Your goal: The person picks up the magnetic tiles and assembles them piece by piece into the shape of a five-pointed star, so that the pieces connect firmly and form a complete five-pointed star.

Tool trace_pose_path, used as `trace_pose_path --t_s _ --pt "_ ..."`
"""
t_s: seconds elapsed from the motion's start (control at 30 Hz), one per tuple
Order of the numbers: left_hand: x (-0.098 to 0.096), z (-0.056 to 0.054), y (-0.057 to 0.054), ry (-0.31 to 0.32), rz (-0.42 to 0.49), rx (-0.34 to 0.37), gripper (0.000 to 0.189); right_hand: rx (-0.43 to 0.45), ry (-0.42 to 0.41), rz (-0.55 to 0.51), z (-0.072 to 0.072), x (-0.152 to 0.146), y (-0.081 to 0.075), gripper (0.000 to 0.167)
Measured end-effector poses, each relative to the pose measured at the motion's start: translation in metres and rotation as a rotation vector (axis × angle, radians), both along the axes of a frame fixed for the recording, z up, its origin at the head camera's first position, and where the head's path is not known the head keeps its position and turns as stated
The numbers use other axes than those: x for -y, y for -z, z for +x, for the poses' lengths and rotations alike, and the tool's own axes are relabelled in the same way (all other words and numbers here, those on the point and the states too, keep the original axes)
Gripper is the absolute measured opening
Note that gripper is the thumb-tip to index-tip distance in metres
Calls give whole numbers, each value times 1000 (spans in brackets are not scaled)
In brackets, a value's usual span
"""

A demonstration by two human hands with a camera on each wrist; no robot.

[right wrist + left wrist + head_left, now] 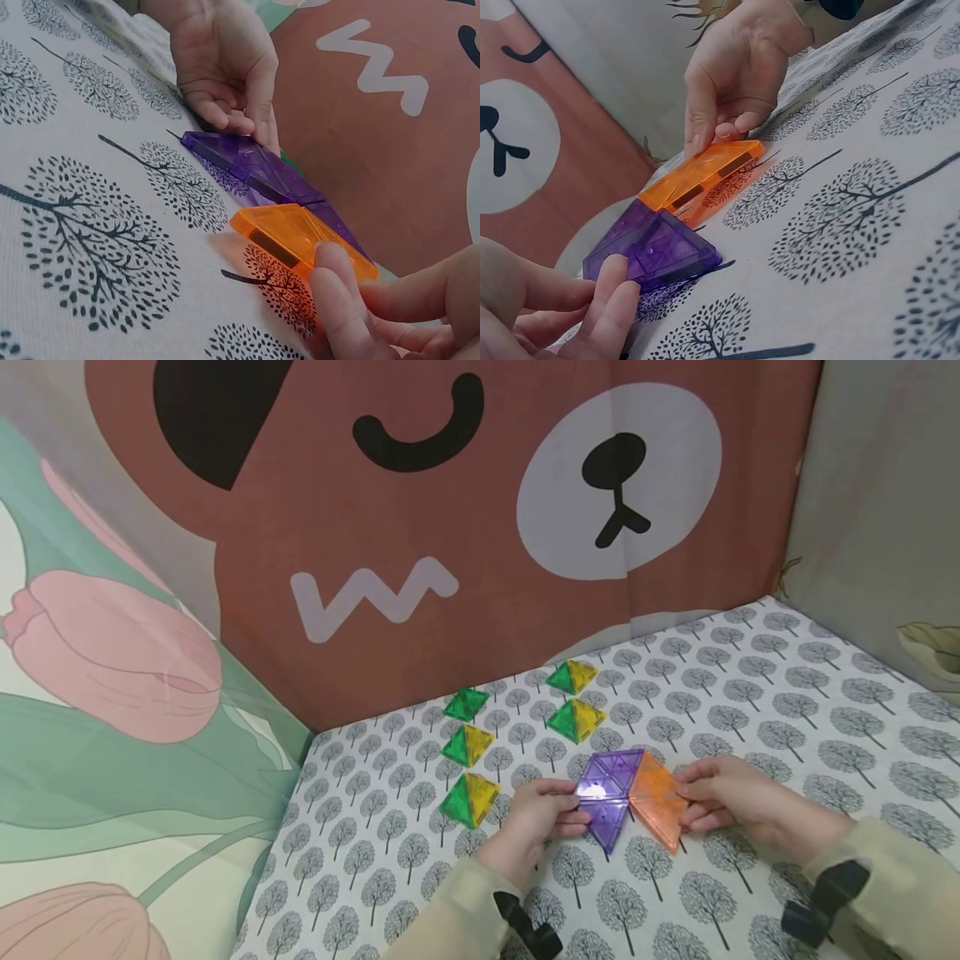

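My left hand (534, 817) pinches the outer edge of the purple magnetic tiles (604, 787), several triangles joined side by side. At the right, my right hand (720, 793) grips the outer edge of orange magnetic tiles (658, 797). Purple and orange meet along an upper edge, while a notch opens between them at the near side. In the left wrist view, the purple piece (652, 251) tilts up over the cloth with the left fingertips under its edge. The right wrist view shows the orange piece (300, 236) raised at an angle, its shadow on the cloth below.
Green-and-yellow tile pieces stand in two columns further back, including a near-left one (469, 800) and a right one (576, 720). An all-green piece (466, 703) is at the back left. The tree-print cloth (360, 877) meets a bear-print curtain (420, 652) behind.
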State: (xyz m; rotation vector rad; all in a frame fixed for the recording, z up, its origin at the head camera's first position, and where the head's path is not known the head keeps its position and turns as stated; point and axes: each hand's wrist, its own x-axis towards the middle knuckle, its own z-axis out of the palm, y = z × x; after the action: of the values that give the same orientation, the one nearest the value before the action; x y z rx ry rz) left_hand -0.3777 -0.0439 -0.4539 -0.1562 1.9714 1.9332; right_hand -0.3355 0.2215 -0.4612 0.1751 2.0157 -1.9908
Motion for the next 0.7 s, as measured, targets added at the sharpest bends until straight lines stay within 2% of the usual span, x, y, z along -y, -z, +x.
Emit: trace_pose_path --t_s 0.4,0.7 --pt "2 2 2 -11 63 15 20 4 -33 -88 1 -4 3 51" --pt "3 4 1 -7 89 29 18 -3 -47 -131 1 -4 4 49"
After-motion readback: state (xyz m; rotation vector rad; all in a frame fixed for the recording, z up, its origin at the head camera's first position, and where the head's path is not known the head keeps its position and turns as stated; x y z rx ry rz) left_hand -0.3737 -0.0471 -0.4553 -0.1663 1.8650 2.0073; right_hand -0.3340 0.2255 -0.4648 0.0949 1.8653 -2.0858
